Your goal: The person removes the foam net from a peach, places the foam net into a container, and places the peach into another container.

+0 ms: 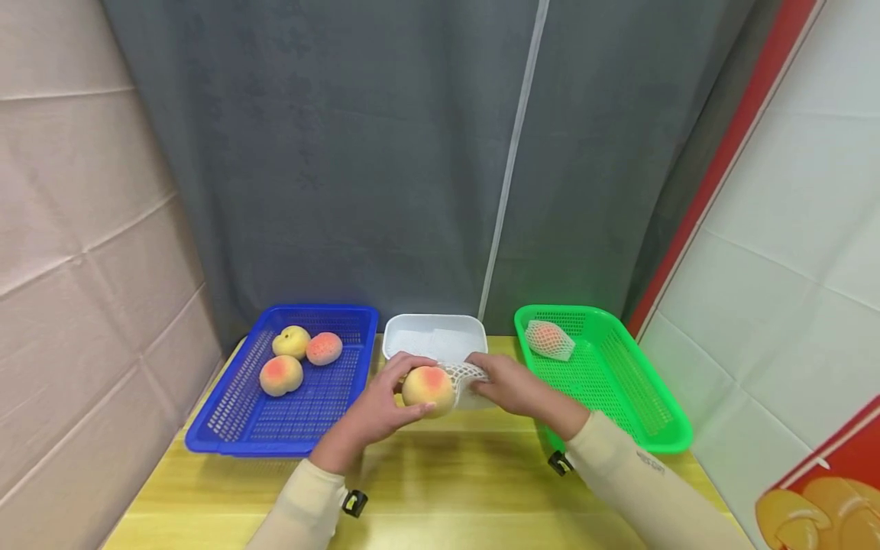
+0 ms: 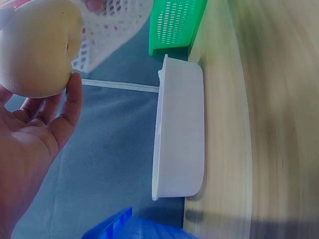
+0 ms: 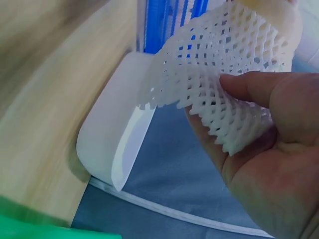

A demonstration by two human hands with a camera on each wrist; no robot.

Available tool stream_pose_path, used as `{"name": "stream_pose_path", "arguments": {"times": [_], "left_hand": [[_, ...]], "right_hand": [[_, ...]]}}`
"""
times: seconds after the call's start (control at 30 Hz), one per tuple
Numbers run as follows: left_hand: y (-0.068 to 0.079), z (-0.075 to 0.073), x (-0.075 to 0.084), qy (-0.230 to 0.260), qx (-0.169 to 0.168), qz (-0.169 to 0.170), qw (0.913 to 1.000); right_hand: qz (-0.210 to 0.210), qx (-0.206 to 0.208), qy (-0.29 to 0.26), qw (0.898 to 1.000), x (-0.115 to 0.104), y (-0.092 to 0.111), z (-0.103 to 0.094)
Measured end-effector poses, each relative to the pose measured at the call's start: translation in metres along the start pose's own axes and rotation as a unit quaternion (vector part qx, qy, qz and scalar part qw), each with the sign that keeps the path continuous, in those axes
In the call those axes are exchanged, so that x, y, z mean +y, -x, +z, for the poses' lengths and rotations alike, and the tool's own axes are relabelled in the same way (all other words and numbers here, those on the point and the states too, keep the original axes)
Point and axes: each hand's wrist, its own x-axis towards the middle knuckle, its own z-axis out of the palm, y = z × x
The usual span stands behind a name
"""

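Observation:
In the head view my left hand grips a yellow peach with a red blush, thumb below it and fingers over the top. My right hand pinches a white foam fruit net, whose mouth meets the peach's right side. The right wrist view shows the thumb pressing the net against the fingers, with the peach partly behind the mesh. In the left wrist view the fingers curl around the underside of the peach. Both hands are above the table, in front of a white tray.
A blue basket on the left holds a few peaches. On the right, a green basket holds one net-wrapped peach. White nets lie in the tray. A grey curtain hangs behind the wooden table.

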Motion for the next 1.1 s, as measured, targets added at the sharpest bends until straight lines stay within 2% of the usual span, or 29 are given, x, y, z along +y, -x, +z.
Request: {"name": "stream_pose_path", "arguments": {"times": [0.23,0.37,0.67,0.83,1.1], "left_hand": [[0.004,-0.009,-0.001,-0.018,0.010,-0.011,0.9997],[0.005,-0.013,-0.004,-0.024,0.013,-0.019,0.9995],[0.009,-0.020,-0.004,-0.027,0.013,-0.033,0.9990],[0.010,-0.022,-0.001,-0.021,0.018,-0.034,0.9990],[0.012,-0.022,-0.002,-0.021,0.015,-0.047,0.9986]], "right_hand": [[-0.009,0.024,0.078,0.997,0.017,-0.028,-0.005],[-0.012,0.044,0.103,0.994,0.022,-0.048,-0.008],[0.020,0.059,0.147,0.987,0.034,-0.089,-0.003],[0.053,0.067,0.145,0.986,0.036,-0.105,0.003],[0.069,0.097,0.189,0.975,0.040,-0.132,0.019]]}}
